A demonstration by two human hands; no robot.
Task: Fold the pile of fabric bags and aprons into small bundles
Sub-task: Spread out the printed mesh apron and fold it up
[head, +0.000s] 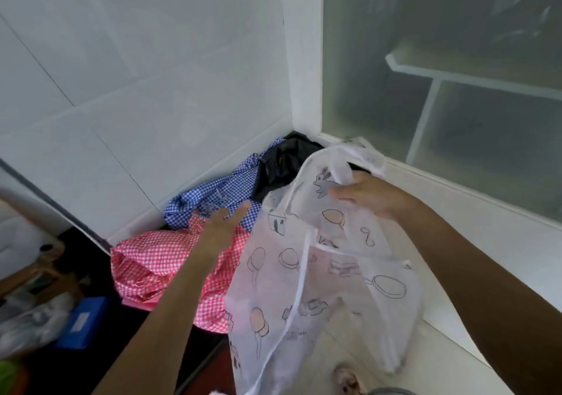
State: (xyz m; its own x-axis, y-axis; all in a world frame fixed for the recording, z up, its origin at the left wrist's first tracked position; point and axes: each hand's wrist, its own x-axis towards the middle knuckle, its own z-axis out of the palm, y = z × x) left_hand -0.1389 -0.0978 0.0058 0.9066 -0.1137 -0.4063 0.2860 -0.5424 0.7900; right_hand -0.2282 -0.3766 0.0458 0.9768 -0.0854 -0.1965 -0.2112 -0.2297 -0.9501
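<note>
A pile of fabric lies in the corner of the white ledge: a red checked piece (158,270), a blue checked piece (213,194) and a black piece (282,163). My right hand (365,192) grips the top of a sheer white apron (307,276) printed with cartoon drawings, and the cloth hangs down in front of me. My left hand (225,224) reaches over the red and blue checked cloth with fingers straight, holding nothing.
White tiled wall (137,105) behind the pile, frosted window (441,75) at right with a white sill (474,212). A blue box (82,321) and plastic bags sit low at left. A foot (346,379) shows at the bottom.
</note>
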